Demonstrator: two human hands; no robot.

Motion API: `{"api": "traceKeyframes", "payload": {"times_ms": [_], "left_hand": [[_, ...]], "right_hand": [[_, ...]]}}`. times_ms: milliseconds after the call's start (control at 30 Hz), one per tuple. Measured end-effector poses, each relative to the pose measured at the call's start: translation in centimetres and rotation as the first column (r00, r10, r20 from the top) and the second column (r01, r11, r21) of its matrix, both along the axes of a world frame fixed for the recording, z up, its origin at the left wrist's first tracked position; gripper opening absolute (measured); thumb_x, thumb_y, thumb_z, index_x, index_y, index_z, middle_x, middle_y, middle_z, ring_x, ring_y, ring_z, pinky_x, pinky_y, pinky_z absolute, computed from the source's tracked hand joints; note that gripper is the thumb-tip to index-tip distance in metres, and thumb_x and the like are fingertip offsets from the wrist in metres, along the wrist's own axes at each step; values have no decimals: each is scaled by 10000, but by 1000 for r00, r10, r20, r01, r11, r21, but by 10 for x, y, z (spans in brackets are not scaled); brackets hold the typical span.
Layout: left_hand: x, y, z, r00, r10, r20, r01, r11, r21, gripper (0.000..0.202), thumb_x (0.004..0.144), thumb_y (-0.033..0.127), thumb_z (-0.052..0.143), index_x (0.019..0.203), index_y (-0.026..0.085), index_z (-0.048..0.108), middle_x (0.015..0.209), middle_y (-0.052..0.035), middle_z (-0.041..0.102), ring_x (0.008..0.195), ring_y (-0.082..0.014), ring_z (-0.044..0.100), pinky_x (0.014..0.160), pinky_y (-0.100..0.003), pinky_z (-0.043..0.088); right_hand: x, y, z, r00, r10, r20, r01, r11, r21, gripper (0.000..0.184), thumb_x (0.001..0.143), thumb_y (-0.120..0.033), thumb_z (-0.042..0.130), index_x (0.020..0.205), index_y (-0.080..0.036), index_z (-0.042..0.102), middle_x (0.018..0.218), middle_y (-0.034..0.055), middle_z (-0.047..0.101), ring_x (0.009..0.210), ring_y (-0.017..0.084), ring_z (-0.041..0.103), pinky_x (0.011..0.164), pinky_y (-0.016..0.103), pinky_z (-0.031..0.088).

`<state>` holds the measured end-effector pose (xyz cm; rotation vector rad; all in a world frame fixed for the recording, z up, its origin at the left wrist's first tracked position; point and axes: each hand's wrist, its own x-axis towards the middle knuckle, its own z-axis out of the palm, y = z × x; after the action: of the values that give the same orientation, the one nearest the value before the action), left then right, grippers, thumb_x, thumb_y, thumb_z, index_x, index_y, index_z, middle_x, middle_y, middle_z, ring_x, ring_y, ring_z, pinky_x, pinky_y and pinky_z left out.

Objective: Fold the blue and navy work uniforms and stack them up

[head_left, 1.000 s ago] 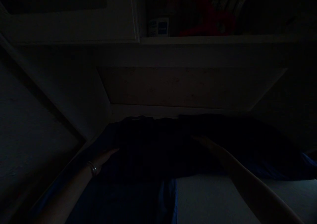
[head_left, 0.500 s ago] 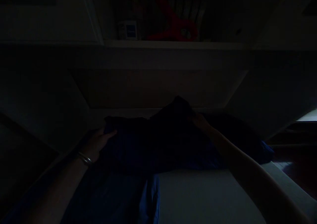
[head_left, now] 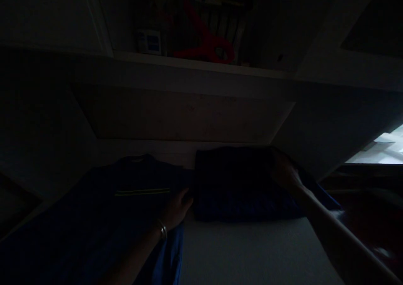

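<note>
The scene is very dark. A dark blue shirt (head_left: 103,222) with a thin yellow-green stripe across it lies spread on the left. To its right, a folded dark blue garment (head_left: 233,188) rests on the pale surface. My left hand (head_left: 176,207), with a bracelet at the wrist, is at the folded garment's left edge, finger and thumb apart. Over the far right part of that garment is my right hand (head_left: 286,171). Its fingers are lost in shadow, so their grip does not show.
A pale surface (head_left: 245,251) extends in front of the folded garment. Above, a shelf (head_left: 189,62) holds a red spring clamp (head_left: 209,41) and a small white-and-blue box (head_left: 149,41). Slanted panels flank both sides. Bright light enters at the far right.
The dark cloth has shifted right and now lies flat and folded, uncovering the striped shirt. My left hand moved right and nearer; my right hand moved right. The view has tilted.
</note>
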<state>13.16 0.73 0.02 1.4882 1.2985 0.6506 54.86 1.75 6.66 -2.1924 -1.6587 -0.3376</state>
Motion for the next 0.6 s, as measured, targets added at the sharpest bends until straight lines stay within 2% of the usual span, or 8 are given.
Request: {"api": "traceKeyframes", "payload": {"times_ms": [67,167,233,333,400,467,533,600], "left_hand": [[-27,-41,-25,979,-15,-204,53,981,184,527,863,447,516,1310,169,554,1397,-140,559,1315,-261,492,1146,-448,329],[-63,-111,-68,895,79,-438,99,924,370,498,865,504,519,1289,252,588,1343,-102,609,1252,-268,552,1057,-444,454],[-76,-154,-98,820,138,-555,131,900,416,505,795,490,633,1255,281,627,1281,-100,653,1177,-298,609,960,-429,535],[-80,-193,-130,688,213,-694,159,889,430,512,722,325,723,1228,292,657,1231,-107,682,1114,-327,645,907,-421,567],[-81,-202,-136,659,182,-730,193,897,398,451,750,214,663,1193,299,679,1212,-92,695,1086,-296,665,895,-367,573],[-86,-200,-129,695,134,-707,177,921,348,385,801,161,568,1133,305,703,1206,-67,702,1062,-245,680,878,-299,571],[-96,-194,-112,766,147,-626,74,947,313,326,869,212,498,1106,293,707,1201,-63,705,1072,-219,677,889,-272,560],[-111,-189,-88,833,253,-492,-107,947,304,325,922,339,449,1123,269,695,1183,-79,712,1082,-212,672,902,-275,555]], "right_hand": [[-35,-16,-31,993,109,-37,-110,994,-16,580,927,-396,452,1447,-144,401,1414,185,490,1279,330,480,1030,525,412],[-116,-50,-83,918,330,-222,-323,944,67,466,933,-396,444,1318,-155,544,1307,149,588,1205,279,547,1026,451,440],[-175,-74,-109,812,405,-419,-390,912,125,385,932,-408,462,1216,-192,609,1222,121,642,1138,246,596,974,389,480],[-248,-97,-128,586,388,-711,-468,879,94,364,943,-426,443,1191,-205,592,1043,85,706,907,197,680,768,293,529],[-280,-99,-132,530,299,-794,-535,844,-39,443,943,-430,426,1314,-201,498,909,56,723,753,192,689,632,274,496],[-298,-93,-134,579,222,-785,-551,816,-175,528,936,-435,419,1411,-205,403,844,45,725,712,215,692,589,283,458],[-306,-81,-136,612,171,-772,-531,813,-240,594,926,-462,426,1463,-219,349,911,65,734,788,243,708,629,301,466],[-310,-68,-137,573,125,-810,-528,812,-248,669,918,-519,427,1504,-229,290,1075,98,717,928,261,702,720,324,496]]}}
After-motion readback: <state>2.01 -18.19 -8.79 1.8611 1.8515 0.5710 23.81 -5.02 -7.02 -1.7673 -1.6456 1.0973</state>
